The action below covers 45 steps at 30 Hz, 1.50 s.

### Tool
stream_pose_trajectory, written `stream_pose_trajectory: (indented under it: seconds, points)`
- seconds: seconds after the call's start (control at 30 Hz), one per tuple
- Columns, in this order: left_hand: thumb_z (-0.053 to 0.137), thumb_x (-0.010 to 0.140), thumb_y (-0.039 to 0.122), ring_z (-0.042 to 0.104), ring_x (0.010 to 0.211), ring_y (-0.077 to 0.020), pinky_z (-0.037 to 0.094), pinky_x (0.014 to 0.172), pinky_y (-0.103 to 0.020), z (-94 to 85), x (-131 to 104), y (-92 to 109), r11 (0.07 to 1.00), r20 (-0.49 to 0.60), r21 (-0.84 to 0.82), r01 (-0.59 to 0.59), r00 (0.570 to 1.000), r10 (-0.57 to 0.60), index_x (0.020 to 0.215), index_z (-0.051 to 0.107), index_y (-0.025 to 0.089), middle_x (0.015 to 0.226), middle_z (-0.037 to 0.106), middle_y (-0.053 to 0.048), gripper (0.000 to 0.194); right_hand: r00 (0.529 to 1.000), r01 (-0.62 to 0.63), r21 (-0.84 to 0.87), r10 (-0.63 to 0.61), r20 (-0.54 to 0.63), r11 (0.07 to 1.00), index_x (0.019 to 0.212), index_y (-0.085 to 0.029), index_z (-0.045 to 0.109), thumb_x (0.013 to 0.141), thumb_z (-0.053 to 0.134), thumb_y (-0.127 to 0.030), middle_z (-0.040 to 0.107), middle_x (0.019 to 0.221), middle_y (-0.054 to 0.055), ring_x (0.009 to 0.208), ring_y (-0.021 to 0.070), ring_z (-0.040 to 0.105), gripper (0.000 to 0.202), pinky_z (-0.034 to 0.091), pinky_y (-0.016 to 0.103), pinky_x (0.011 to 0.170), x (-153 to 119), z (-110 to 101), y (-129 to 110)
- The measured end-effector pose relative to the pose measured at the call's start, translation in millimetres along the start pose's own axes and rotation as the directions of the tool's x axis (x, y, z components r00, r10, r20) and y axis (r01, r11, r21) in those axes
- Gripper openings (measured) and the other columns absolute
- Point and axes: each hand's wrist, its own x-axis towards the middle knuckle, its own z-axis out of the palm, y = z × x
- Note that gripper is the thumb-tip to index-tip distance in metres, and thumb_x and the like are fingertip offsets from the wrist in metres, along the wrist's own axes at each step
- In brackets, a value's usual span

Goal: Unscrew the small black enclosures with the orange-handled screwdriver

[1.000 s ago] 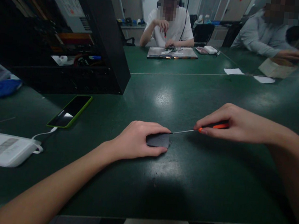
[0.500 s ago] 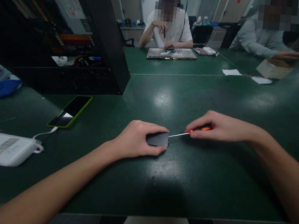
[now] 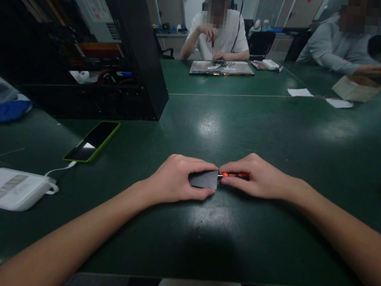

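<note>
Saw a white power bank (image 3: pixel 8 192) on the green tabletop (image 3: pixel 126 245) at near left, cabled to a green-edged phone (image 3: pixel 94 141), with a black case (image 3: pixel 123 33) standing farther back. Noted, at near centre, the left hand (image 3: pixel 177 177) half-curled around a small gray block (image 3: pixel 206 179), gripping its near and far sides. Just right, saw an orange-and-black screwdriver (image 3: pixel 237 176) pinched in the right hand (image 3: pixel 257 175), with metal shaft (image 3: pixel 220 176) aimed at the block's right end. Noted a pale box (image 3: pixel 355 90) at far right.

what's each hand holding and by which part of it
The left hand grips a grey block by its near and far edges; the right hand holds a screwdriver by its orange-and-black handle.
</note>
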Motion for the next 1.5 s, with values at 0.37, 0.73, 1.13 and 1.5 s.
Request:
stream_pose_trajectory:
  seconds: [0.37,0.73,1.13,1.5]
  points:
    - [0.084,0.086,0.04,0.079,0.101,-0.0241,0.061,0.095,-0.032,-6.5,-1,-1,0.999,0.018,-0.05,0.001,1.0,0.0,0.125,0.075,0.019,0.117,0.081,-0.007,0.046,0.997,0.046,-0.052,-0.043,0.059,0.998,0.11,-0.015,0.075,0.106,0.053,-0.042,0.069,0.079,0.002,0.064,0.011,0.058,0.035,0.04,0.026,0.064,-2,-8,0]
    - [0.081,0.087,0.042,0.08,0.096,-0.0249,0.062,0.088,-0.034,-1.5,0,-1,0.998,-0.059,0.033,0.052,0.997,-0.05,0.124,0.076,0.019,0.114,0.082,-0.007,0.044,0.997,-0.014,-0.107,0.021,0.07,0.994,0.112,-0.016,0.077,0.104,0.055,-0.043,0.07,0.075,0.001,0.06,0.0104,0.058,0.036,0.04,0.025,0.062,-6,-15,-5]
    - [0.081,0.088,0.042,0.079,0.101,-0.0255,0.061,0.094,-0.036,-0.1,-2,-6,0.998,-0.121,0.033,0.053,0.991,-0.048,0.125,0.075,0.015,0.117,0.081,-0.008,0.046,0.998,0.004,-0.29,-0.021,-0.055,0.957,0.115,-0.014,0.07,0.108,0.045,-0.042,0.076,0.089,0.009,0.071,0.018,0.069,0.038,0.045,0.029,0.066,1,20,-10]
    - [0.083,0.085,0.042,0.076,0.11,-0.0267,0.058,0.098,-0.037,-10.1,-4,-8,0.998,-0.071,-0.016,0.054,0.996,-0.055,0.131,0.072,0.018,0.124,0.079,-0.009,0.053,0.998,0.026,-0.298,-0.042,-0.049,0.954,0.118,-0.013,0.07,0.109,0.047,-0.037,0.076,0.09,0.008,0.071,0.0168,0.069,0.035,0.047,0.029,0.067,1,18,-7]
